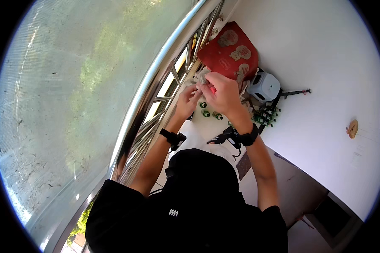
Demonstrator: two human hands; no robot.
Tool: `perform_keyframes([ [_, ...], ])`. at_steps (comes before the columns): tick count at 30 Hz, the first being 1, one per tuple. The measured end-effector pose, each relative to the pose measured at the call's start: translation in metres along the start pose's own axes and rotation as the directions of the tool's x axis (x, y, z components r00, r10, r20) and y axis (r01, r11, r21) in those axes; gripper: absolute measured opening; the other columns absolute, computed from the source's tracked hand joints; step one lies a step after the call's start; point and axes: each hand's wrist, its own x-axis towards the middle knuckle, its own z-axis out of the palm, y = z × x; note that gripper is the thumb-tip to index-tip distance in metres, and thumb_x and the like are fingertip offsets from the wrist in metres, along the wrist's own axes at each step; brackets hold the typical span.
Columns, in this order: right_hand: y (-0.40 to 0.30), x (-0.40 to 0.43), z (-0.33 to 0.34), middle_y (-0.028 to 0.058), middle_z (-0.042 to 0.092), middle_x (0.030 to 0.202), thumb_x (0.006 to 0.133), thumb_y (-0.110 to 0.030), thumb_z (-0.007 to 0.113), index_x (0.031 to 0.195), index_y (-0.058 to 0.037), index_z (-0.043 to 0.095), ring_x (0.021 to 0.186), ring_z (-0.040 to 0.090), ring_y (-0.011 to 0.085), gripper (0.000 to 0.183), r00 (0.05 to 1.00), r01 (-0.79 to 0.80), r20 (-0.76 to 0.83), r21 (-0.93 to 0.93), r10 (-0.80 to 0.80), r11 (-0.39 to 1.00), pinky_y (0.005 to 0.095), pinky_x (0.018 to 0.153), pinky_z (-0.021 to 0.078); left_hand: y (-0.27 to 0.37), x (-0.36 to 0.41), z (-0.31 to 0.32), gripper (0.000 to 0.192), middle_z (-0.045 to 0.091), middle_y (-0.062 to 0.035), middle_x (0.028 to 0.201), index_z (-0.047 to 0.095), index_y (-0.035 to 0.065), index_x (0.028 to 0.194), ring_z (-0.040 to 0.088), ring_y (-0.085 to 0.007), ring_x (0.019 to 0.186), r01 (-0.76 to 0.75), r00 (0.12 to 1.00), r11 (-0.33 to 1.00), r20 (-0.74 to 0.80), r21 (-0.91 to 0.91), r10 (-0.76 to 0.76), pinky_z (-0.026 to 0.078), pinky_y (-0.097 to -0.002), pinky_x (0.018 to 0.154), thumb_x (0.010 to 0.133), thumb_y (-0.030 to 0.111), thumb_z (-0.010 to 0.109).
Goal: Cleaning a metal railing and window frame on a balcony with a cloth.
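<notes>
In front of my chest both hands are raised and meet at the fingertips. My right hand (222, 93) is closed around a small red object (213, 89), of which only a bit shows between the fingers. My left hand (188, 100) has its thumb and fingers bent together just beside the right fingertips; whether anything lies between them is hidden. A greyish, bunched cloth-like thing (202, 76) appears right behind the fingertips, and I cannot tell if it is touched. Each wrist wears a black strap with a small device.
A stainless steel railing (152, 71) and a mesh screen (66, 79) run along my left. Beyond my hands are a red printed cover (231, 53) and a grey plastic stool (265, 87). Several green glass bottles (266, 116) stand on the floor by the white wall (316, 63); others (218, 115) stand nearer.
</notes>
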Motion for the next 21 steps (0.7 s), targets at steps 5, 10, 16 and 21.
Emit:
perform_keyframes([
  [5,0.014,-0.013,-0.001,0.0145,0.064,0.082,0.085,-0.009,0.065,0.093,0.0015,0.062,0.069,0.065,0.0300,0.013,0.976,-0.053,-0.204,0.137,0.081,0.989,0.0325,0.060,0.0514,0.008,-0.009,0.020,0.045,0.061,-0.0051,0.080,0.045,0.0023,0.120,0.059,-0.0118,0.068,0.052,0.993,0.997,-0.105,-0.059,-0.058,0.049,-0.0271,0.064,0.084,0.009,0.071],
  [10,0.029,-0.034,-0.014,0.0102,0.067,0.086,0.091,-0.005,0.062,0.104,0.0090,0.062,0.076,0.064,0.0109,0.020,0.960,-0.176,-0.108,0.489,0.260,0.854,0.0240,0.068,0.0534,0.022,-0.019,0.016,0.035,0.060,-0.0044,0.068,0.054,0.0024,0.122,0.057,-0.0100,0.059,0.302,0.952,0.936,0.102,-0.181,-0.287,0.044,-0.0240,0.052,0.092,0.018,0.064],
  [16,0.044,-0.047,-0.022,0.0076,0.068,0.093,0.093,-0.007,0.061,0.105,0.0091,0.061,0.084,0.063,0.0090,0.020,0.919,-0.280,-0.038,0.634,0.392,0.721,0.0248,0.075,0.0536,0.015,-0.025,0.026,0.022,0.063,-0.0037,0.069,0.067,-0.0001,0.096,0.054,-0.0112,0.057,-0.012,1.000,0.817,0.020,0.576,0.000,0.042,-0.0258,0.051,0.087,0.020,0.068],
  [21,0.052,-0.049,-0.014,0.0070,0.068,0.098,0.094,-0.009,0.060,0.106,0.0073,0.062,0.088,0.060,0.0075,0.020,0.901,-0.352,0.109,0.749,0.421,0.561,0.0218,0.079,0.0489,0.013,-0.007,0.033,0.039,0.064,-0.0141,0.114,0.065,0.0037,0.114,0.064,-0.0260,0.094,-0.067,0.991,0.949,-0.089,0.308,0.099,0.052,-0.0328,0.076,0.080,0.021,0.071],
])
